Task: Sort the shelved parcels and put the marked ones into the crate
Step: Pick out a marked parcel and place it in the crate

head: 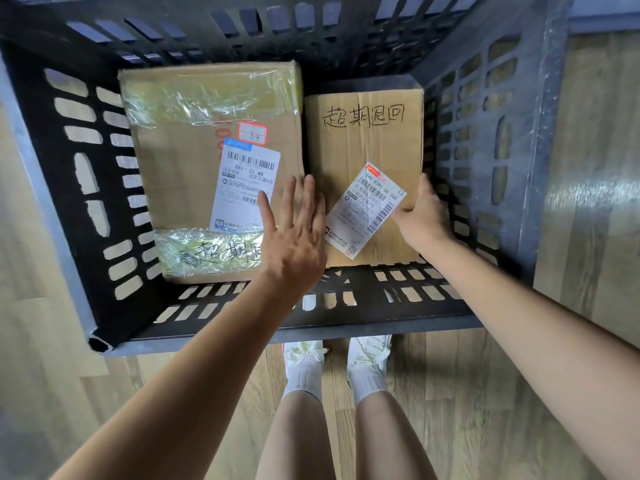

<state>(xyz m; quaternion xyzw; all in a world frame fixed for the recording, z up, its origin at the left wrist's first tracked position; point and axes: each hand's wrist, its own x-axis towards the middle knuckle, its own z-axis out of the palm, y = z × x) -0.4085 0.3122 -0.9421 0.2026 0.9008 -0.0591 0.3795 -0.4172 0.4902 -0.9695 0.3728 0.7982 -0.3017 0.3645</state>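
The person stood over a black slotted plastic crate on a pale wood-plank floor, placing a parcel inside it. Two marked parcels lay flat on the crate's bottom. The larger brown cardboard box wrapped in clear tape filled the left side, close against the left wall, with handwritten characters on its near end and a white shipping label on top. The smaller plain brown cardboard box with black handwriting across its far end lay just beside it, toward the right wall.

The right hand curled around the smaller box's near right edge, thumb on top by its white barcode label and fingers hidden below, so how tight that hold was could not be told. The left hand was spread flat and open, holding nothing, over the seam where the two boxes met; whether it pressed on them was unclear.

The step appeared to be the settling of the smaller box. The next move probably called for letting go, then lifting both hands straight up past the near rim.

Room was tight: only a narrow gap showed between the smaller box and the right wall, where the fingers sat. A bare strip of floor remained along the crate's near wall, and some beyond the smaller box toward the far wall.
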